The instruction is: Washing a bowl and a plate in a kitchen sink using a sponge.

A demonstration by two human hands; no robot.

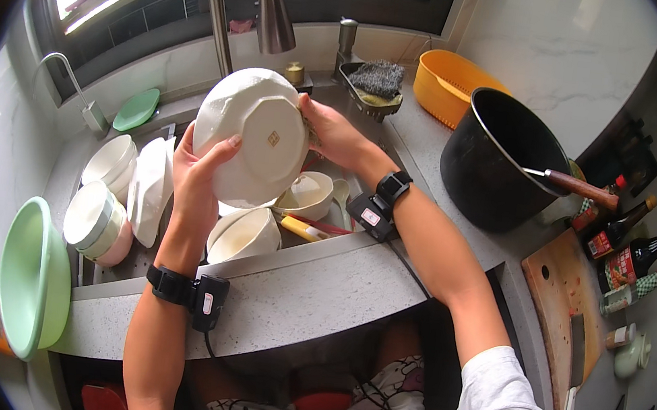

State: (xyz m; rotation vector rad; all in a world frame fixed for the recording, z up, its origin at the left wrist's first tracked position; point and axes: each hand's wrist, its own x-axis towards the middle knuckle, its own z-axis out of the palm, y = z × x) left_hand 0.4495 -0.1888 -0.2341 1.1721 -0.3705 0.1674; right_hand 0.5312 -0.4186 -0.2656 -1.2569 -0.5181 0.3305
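Observation:
My left hand (203, 160) grips a white ceramic plate (263, 137) by its left edge, thumb on the underside that faces me. At the plate's right edge, my right hand (328, 129) holds a scrubbing pad (311, 131), mostly hidden behind the fingers and rim. Below in the sink lie white bowls (244, 237), a pale spoon (341, 197) and a yellow-handled utensil (304, 228). On the left, stacked bowls (98, 224) stand beside white plates (147, 196). The pull-down faucet head (275, 20) hangs behind the held plate.
Steel wool (378, 77) sits in a caddy behind the sink. To the right stand an orange basket (448, 91), a large black pot (490, 175) with a wooden-handled utensil, and a cutting board (557, 304) with a knife (576, 355). A green basin (37, 281) leans at the left.

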